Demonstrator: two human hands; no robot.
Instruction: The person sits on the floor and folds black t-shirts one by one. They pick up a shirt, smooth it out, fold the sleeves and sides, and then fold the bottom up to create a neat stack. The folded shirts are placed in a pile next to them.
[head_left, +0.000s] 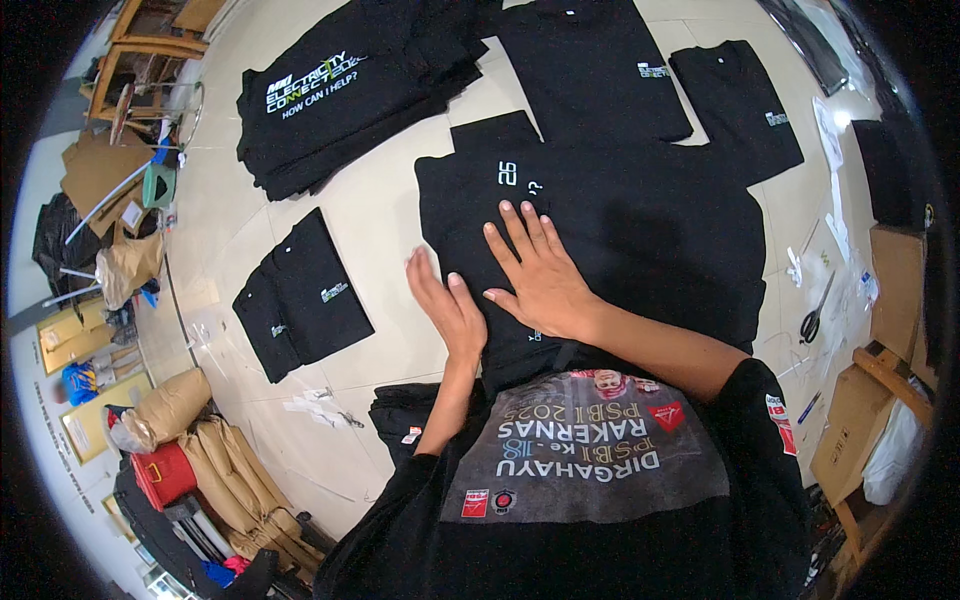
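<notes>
A black printed T-shirt lies spread on the pale tiled floor in front of me. My right hand rests palm down on it, fingers apart, just below some white print. At the shirt's left edge is my left hand, fingers slightly apart, its fingertips a little blurred; whether it touches the cloth I cannot tell. Neither hand grips anything. Left of my left hand lie folded black T-shirts with small chest prints. Dark folded cloth sits beside my left forearm, partly hidden by it.
A pile of black T-shirts lies at upper left, with more folded black shirts beyond the spread one and at upper right. Scissors, a pen and plastic scraps lie right. Cardboard stands at lower right; wrapped bundles at lower left.
</notes>
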